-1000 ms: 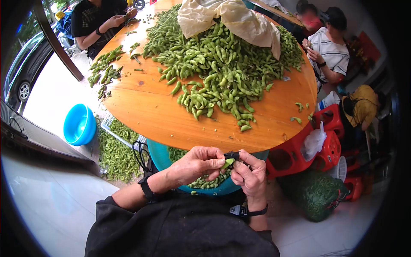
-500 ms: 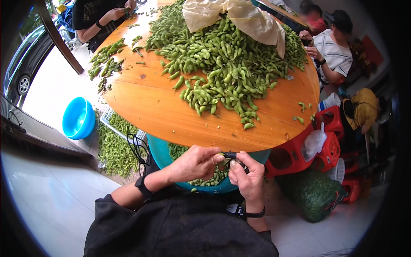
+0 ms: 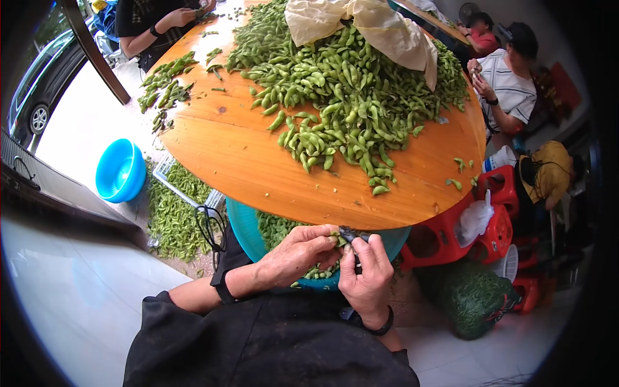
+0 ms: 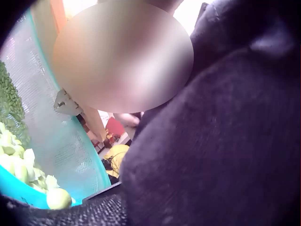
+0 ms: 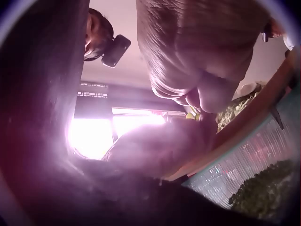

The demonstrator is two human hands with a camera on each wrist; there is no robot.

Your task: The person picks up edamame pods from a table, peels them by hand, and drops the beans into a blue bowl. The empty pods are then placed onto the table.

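Observation:
Over the teal basket (image 3: 242, 229), just below the table's front edge, both hands meet. The left hand (image 3: 300, 253) pinches a green pod (image 3: 339, 239) between thumb and fingers. Beside it the right hand (image 3: 369, 277) has its fingers curled, with a dark covering (image 3: 353, 235) at the fingertips touching the pod; which finger wears it is unclear. In the right wrist view the right hand (image 5: 197, 52) fills the upper middle, and its fingertips are partly hidden. The left wrist view shows shelled beans (image 4: 19, 165) in the basket and dark cloth, with no hand plain to see.
Pods (image 3: 348, 97) are heaped on the round wooden table (image 3: 238, 161) under a pale cloth (image 3: 393, 35). A blue basin (image 3: 120, 171) and a pod-filled crate (image 3: 184, 193) stand at left. Red stools (image 3: 438, 235) and a green net sack (image 3: 476, 300) lie right. People sit around.
The right hand has turned and its fingers have drawn closer to the left hand, beside the pod. The left hand still pinches it. The head view has shifted slightly.

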